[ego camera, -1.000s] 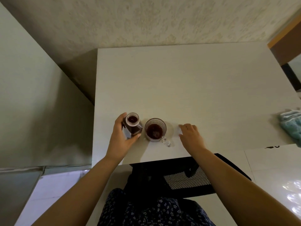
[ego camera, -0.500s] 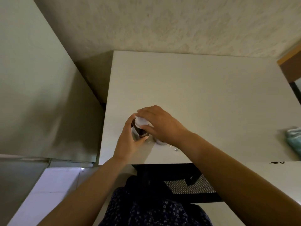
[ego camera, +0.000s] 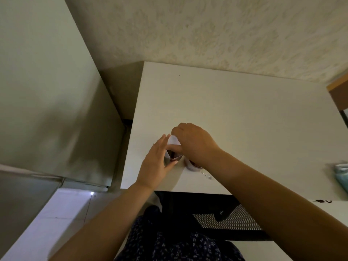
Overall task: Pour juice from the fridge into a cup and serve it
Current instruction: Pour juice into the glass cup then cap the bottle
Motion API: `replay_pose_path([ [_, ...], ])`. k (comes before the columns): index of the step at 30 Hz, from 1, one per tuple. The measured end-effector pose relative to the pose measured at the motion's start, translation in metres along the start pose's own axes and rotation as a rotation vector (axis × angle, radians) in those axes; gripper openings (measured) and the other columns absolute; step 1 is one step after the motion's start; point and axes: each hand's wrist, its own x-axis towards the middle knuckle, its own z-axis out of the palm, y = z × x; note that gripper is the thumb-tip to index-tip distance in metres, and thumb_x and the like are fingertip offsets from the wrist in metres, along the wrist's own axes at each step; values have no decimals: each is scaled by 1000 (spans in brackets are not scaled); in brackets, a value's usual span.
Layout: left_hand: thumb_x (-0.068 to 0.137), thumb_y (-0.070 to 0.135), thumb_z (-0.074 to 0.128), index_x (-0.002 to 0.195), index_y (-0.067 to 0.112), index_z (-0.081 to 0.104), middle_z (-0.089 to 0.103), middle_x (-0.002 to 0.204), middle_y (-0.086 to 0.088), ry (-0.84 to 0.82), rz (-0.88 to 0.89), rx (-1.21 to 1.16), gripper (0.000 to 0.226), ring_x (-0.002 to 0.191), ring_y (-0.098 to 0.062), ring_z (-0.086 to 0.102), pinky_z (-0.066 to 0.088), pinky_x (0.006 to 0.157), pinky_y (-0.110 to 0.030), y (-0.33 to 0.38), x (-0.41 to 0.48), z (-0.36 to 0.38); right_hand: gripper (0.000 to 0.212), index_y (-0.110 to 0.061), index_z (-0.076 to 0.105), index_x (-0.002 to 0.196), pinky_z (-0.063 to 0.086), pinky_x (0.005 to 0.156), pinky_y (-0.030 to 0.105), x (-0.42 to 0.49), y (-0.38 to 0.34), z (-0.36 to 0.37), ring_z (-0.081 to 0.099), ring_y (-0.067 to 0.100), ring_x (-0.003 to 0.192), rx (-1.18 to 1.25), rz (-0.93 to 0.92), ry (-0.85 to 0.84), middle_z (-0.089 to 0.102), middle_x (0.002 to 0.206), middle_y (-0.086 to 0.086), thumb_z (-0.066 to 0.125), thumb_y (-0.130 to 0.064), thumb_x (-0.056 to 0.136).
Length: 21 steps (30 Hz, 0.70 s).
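Observation:
A small juice bottle (ego camera: 172, 158) with dark juice stands near the front left of the white table (ego camera: 244, 113). My left hand (ego camera: 157, 163) holds its side, thumb against the front. My right hand (ego camera: 196, 146) is over the bottle's top, its fingers pinching a white cap (ego camera: 173, 141) on the neck. Just right of the bottle stands a glass cup (ego camera: 194, 166) of dark juice, mostly hidden under my right wrist; its clear handle (ego camera: 207, 176) sticks out toward the table's front edge.
A tall grey fridge side (ego camera: 56, 95) stands close on the left of the table. A teal cloth (ego camera: 341, 172) lies at the table's right edge. A black mesh chair (ego camera: 226, 219) sits under the front edge. A patterned wall runs behind.
My right hand left the tabletop, came over the bottle with the white cap and now turns on it. The left hand stays on the bottle. The view shifted left.

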Motion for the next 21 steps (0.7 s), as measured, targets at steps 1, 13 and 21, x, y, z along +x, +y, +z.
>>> replay_pose_path([
  [1,83,46,63,142,17,31,36,150,-1,14,14,26,73,130,-19,45,45,101,-30,0,0,0,45,-12,52,111,41,71,29,2,-2,-1,53,21,95,-68,17,10,58,103,3,43,-51,91],
  [13,83,42,68,141,17,32,47,139,-4,17,14,38,73,121,-20,51,47,100,-38,-4,-1,-1,14,-8,50,94,28,57,31,-6,3,2,42,21,75,-101,-270,2,42,92,7,45,-2,82],
  [21,83,39,68,138,19,34,47,138,-2,10,27,35,68,122,-18,50,46,101,-39,-3,-1,-3,36,-11,44,119,35,66,29,-1,1,1,42,18,84,-87,-156,-61,48,107,6,46,-36,93],
])
